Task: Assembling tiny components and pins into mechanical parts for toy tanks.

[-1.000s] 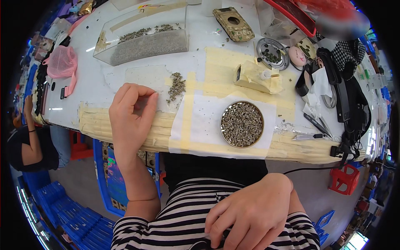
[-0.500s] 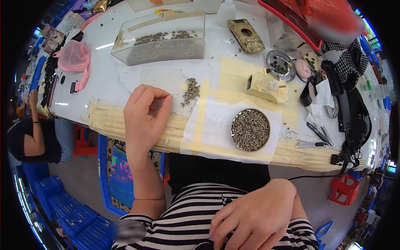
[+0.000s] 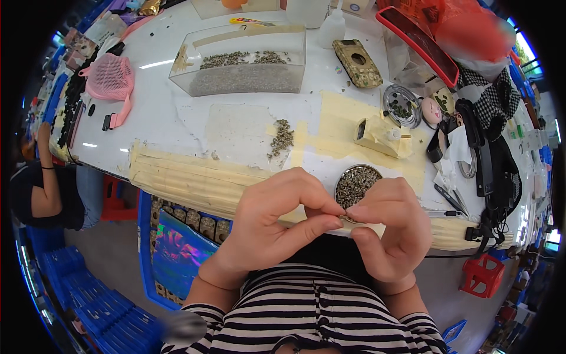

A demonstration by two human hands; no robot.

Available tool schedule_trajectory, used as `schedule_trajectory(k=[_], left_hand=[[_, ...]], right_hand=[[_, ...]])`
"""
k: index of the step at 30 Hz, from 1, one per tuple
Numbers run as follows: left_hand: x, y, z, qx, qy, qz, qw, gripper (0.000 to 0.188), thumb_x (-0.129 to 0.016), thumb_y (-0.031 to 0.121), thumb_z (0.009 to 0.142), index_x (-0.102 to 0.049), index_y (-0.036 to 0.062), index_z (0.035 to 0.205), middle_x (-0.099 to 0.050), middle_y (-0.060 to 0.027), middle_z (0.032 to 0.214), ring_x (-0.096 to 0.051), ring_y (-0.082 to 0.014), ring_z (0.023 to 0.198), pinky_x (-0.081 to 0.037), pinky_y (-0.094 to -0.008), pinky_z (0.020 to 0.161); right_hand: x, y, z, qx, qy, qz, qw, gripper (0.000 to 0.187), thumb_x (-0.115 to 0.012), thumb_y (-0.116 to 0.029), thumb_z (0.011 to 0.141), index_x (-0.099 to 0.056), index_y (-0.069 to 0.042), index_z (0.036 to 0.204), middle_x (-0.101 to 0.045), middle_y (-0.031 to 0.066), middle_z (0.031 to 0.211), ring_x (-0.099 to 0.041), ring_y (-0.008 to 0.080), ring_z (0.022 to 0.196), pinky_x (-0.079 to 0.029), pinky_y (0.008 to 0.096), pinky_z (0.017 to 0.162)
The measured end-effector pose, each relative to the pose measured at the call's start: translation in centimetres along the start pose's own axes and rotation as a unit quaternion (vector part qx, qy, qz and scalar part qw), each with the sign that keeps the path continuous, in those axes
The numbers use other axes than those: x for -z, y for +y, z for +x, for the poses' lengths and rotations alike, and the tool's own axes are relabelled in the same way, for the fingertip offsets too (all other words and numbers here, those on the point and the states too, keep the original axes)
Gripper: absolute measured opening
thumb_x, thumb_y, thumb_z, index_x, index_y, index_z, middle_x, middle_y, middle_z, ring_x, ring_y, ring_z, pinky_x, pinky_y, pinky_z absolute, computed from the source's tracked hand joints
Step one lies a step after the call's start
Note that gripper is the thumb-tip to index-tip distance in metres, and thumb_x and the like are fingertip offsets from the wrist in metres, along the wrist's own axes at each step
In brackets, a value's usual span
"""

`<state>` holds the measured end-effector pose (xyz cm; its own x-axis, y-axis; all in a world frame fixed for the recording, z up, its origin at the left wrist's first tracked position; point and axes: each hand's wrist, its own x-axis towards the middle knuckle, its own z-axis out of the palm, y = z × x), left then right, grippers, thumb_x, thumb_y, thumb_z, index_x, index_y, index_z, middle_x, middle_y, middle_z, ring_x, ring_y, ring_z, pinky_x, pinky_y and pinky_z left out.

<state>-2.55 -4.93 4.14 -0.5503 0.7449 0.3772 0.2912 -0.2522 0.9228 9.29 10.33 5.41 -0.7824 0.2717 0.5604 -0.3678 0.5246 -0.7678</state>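
Pinching tiny piece [image 3: 345, 216], hands [image 3: 272, 217] nearly closed

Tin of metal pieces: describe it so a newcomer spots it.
At the near edge of the white table, the left hand and right hand come together. Just beyond their fingers is a round tin, partly hidden. Unlike the round dish of dark green bits farther back, it is filled with small metallic pieces.

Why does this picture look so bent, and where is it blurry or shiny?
Head view: fisheye lens bends the taped table edge; head view: the red plastic bag has a blurred patch, while the left hand and right hand look fairly sharp; head view: pale glare streaks the white tabletop.
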Motion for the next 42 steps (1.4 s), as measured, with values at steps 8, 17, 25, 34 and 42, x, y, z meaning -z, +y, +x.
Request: schedule_trajectory(k=[8,17,25,34,42], left_hand=[[-1.4,-1.6,-0.5,0.182,-0.041,-0.357,0.915,0.011,-0.065,0.003,0.096,-0.064,-0.0047,0.103,-0.065,-0.0045,0.096,-0.062,-0.0079,0.092,-0.051,-0.0211,0.079],[-2.1,-1.8,-0.4,0.153,-0.002,-0.290,0.945,0.013,-0.066,-0.003,0.093,-0.066,-0.0056,0.105,-0.066,-0.0076,0.101,-0.063,-0.0112,0.094,-0.052,-0.0248,0.085],[-2.5,-2.1,-0.3,0.124,0.015,-0.262,0.957,0.017,-0.066,-0.007,0.090,-0.067,-0.0054,0.106,-0.064,-0.0088,0.104,-0.063,-0.0127,0.096,-0.053,-0.0264,0.087],[-2.1,-3.1,1.2,-0.067,0.149,0.129,0.978,0.015,-0.073,-0.007,0.079,-0.071,-0.0027,0.093,-0.066,-0.0082,0.082,-0.061,-0.0147,0.070,-0.049,-0.0261,0.064],[-2.6,-3.7,1.4,-0.079,0.146,0.194,0.967,0.017,-0.073,-0.008,0.078,-0.071,-0.0016,0.094,-0.066,-0.0092,0.083,-0.061,-0.0151,0.068,-0.049,-0.0257,0.061]], right_hand=[[0.2,1.5,-0.8,0.045,0.023,-0.072,0.996,0.028,-0.079,0.006,0.071,-0.072,-0.003,0.097,-0.067,0.0082,0.087,-0.062,0.0200,0.071,-0.048,0.0280,0.058],[0.0,2.3,-0.9,0.081,0.054,-0.137,0.986,0.031,-0.078,0.007,0.068,-0.073,-0.005,0.096,-0.069,0.0060,0.087,-0.062,0.0197,0.071,-0.048,0.0282,0.060],[0.1,2.4,-0.7,0.076,0.068,-0.149,0.984,0.030,-0.077,0.007,0.068,-0.074,-0.006,0.095,-0.068,0.0057,0.086,-0.061,0.0197,0.070,-0.047,0.0288,0.059],[1.9,0.8,-0.2,0.095,-0.314,0.449,0.831,0.025,-0.070,-0.025,0.092,-0.071,0.001,0.095,-0.069,0.0110,0.097,-0.067,0.0294,0.090,-0.053,0.0391,0.073],[0.9,-0.3,-1.8,0.156,-0.415,0.555,0.704,0.034,-0.065,-0.032,0.095,-0.072,0.001,0.098,-0.069,0.0164,0.113,-0.063,0.0369,0.105,-0.050,0.0481,0.092]])
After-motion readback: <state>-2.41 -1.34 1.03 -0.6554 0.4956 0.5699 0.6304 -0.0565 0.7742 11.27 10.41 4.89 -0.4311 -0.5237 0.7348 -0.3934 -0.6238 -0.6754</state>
